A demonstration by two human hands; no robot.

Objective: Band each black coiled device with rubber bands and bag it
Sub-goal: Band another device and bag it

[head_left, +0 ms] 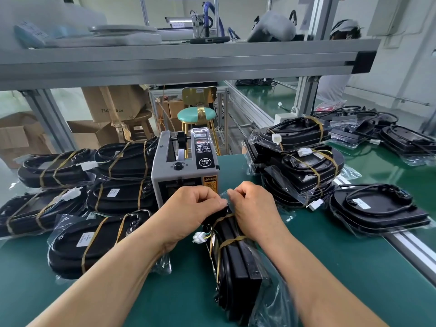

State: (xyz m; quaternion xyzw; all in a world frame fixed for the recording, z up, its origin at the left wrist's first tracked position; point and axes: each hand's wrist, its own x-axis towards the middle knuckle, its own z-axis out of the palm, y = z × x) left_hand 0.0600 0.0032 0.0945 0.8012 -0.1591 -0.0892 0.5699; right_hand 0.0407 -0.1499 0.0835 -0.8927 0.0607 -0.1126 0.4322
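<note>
Both hands are up at the far end of the black coiled device (238, 263), right in front of the grey tape dispenser (184, 166). The left hand (191, 208) is curled tight, its fingers (212, 197) and thumb pinching the mouth of the clear plastic bag (266, 300). The right hand (252, 204) mirrors it: fingers (238, 193) folded in, nipping the same film from the other side. The two hands are nearly knuckle to knuckle, with only a crumpled strip of plastic between them.

The device stands on edge on the green surface (330, 267), running from the hands back toward the camera. It is a flat black slab with its cable looped along the left side. Two tan rubber bands (232, 240) cross it, one just under the hands and one a little nearer. A white connector (198, 237) on thin coloured wires pokes out on the left, close by the left wrist. The bag wraps the near end and billows loose on the right.

To the left lie bagged, banded units (94, 241) laid flat. To the right is a stack of more (302, 166), all on the same surface.
</note>
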